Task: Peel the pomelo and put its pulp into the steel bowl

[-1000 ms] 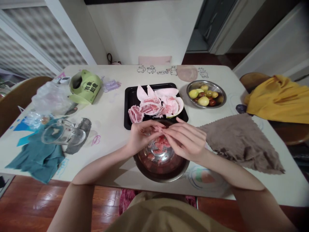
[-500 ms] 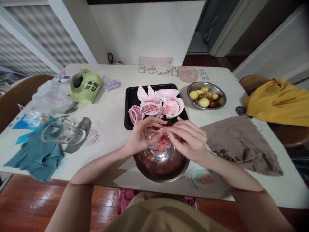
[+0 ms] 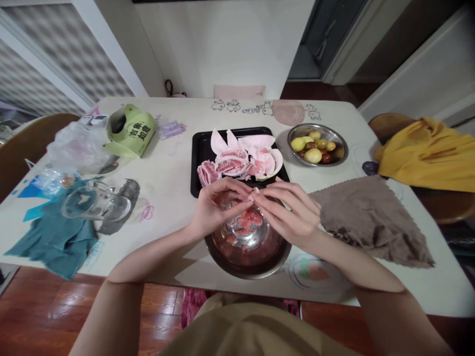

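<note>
Over the far rim of a steel bowl (image 3: 248, 271), my left hand (image 3: 218, 205) and my right hand (image 3: 291, 210) meet at the fingertips. Between them they pinch a small pale-pink piece of pomelo (image 3: 255, 192), partly hidden by the fingers. Peeled red pomelo flesh (image 3: 248, 220) lies in the bottom of the bowl. Just beyond my hands, a black tray (image 3: 202, 141) bears pomelo segments (image 3: 232, 162) in their membranes and thick pieces of pomelo rind (image 3: 272, 165).
A steel bowl (image 3: 343, 158) of green and brown fruit stands beyond my right hand, near a brown cloth (image 3: 374, 222). To the left are a glass pitcher (image 3: 98, 202) lying on a teal cloth (image 3: 63, 247), a green paper package (image 3: 135, 131) and a clear plastic bag (image 3: 79, 148).
My fingertips have shifted slightly on the pomelo piece, and a whitish bit of it now shows above them. The bowl and tray stay in place.
</note>
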Tool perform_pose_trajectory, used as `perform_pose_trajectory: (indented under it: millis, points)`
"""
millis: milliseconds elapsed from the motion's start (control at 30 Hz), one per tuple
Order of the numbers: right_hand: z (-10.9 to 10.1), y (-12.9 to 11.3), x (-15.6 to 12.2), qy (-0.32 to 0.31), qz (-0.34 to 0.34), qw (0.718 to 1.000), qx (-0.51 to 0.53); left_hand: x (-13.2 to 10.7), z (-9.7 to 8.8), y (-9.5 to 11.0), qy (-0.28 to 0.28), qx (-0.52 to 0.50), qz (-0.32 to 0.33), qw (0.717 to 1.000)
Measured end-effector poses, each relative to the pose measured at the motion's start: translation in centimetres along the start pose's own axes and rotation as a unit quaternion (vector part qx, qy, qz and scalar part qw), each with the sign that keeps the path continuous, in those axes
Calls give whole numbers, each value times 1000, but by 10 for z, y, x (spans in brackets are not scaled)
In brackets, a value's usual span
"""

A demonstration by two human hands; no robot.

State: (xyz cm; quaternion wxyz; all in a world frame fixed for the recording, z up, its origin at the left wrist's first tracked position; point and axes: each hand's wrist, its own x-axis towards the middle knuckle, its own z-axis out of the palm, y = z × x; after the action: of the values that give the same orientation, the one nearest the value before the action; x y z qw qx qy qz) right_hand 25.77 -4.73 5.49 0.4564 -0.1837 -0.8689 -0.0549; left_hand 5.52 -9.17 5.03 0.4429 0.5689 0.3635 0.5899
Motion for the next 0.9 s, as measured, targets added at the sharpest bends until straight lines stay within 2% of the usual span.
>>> perform_pose_trajectory:
  millis: [133, 233, 433, 700, 900]
  points:
    - [-1, -1, 0, 25, -26, 999, -38, -1, 0, -2, 10, 23, 22, 999]
    - [-1, 0, -3, 33, -57, 996, -64, -3, 0, -1, 27, 86, 57, 994]
    - [-4, 0, -8, 31, -84, 995, -42, -8, -2, 0, -8, 168, 151, 974]
    - [-7, -11, -1, 38, -20, 998, 42, -8, -6, -1, -60, 156, 213, 963]
    - [-8, -12, 6, 42, 46, 992, 111, -2, -11, -2, -79, 163, 248, 952]
